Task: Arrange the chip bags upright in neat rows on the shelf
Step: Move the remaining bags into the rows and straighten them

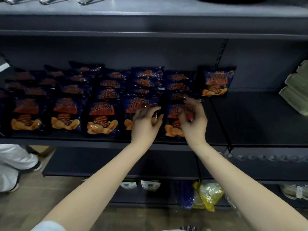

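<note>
The unit is dark metal store shelving. The middle shelf (250,124) carries the stock; its front lip runs across the view. An upper shelf (150,9) sits above with metal items at its rear edge, too blurred to identify. A lower shelf holds a yellow packet (208,195) and small white packs (150,185). The floor (50,200) is tan; a second person's white trouser leg (15,157) stands at far left.

The chip bags (100,117) are dark blue with orange print. They stand upright, long axis vertical, faces toward the aisle, in rows running front to back across the left and centre of the middle shelf. One separate bag (216,82) stands at the back, right of the rows and apart from them. The shelf right of it is bare up to pale green packages (296,90) at the far right edge.

The left hand (146,122), fingers loosely spread, rests on a front-row bag. The right hand (193,120), fingers curled, lies against the neighbouring front bag (173,130); whether it pinches it cannot be told owing to blur.
</note>
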Available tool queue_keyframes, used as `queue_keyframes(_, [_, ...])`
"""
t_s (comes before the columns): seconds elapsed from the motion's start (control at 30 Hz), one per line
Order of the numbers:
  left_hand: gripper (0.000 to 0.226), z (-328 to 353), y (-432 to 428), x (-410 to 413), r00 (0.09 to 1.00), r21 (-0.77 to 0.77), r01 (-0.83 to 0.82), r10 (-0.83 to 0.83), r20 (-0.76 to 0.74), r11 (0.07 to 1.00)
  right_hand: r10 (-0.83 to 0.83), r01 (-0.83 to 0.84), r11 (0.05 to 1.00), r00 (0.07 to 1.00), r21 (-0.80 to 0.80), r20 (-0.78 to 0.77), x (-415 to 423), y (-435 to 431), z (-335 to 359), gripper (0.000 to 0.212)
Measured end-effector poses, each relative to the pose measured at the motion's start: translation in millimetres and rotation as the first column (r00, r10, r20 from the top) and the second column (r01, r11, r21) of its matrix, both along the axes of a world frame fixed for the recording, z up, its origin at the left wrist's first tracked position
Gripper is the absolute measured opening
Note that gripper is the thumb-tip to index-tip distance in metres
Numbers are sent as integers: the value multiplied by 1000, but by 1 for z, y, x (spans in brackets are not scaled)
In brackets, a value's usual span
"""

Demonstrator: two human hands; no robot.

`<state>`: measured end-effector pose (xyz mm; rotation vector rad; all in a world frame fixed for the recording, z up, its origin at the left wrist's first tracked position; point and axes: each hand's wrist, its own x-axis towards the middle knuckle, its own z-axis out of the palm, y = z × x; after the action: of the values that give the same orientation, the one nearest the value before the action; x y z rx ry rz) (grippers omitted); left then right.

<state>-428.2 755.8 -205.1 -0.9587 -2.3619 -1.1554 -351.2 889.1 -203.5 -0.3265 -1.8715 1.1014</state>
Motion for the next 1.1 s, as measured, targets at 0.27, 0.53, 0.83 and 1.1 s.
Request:
queue_keyframes(0.27, [41,8,-79,-22,980,-14,-199,199,-29,980,301,-297,952,952,-74,56,-39,-74,4,41])
queue_keyframes(0.53, [29,9,-148,-22,919,-44,-394,393,-39,918,425,-420,904,904,-78,52,-73,-125,22,38])
queue_keyframes(0.83, [33,20,-152,-15,888,-1,-460,460,19,888,528,-527,849,849,-23,28,-85,-136,30,32])
queue_keyframes(1.1, [39,24,-75,-24,948,102,-319,319,15,942,402,-402,915,915,28,-3,-78,-44,42,34])
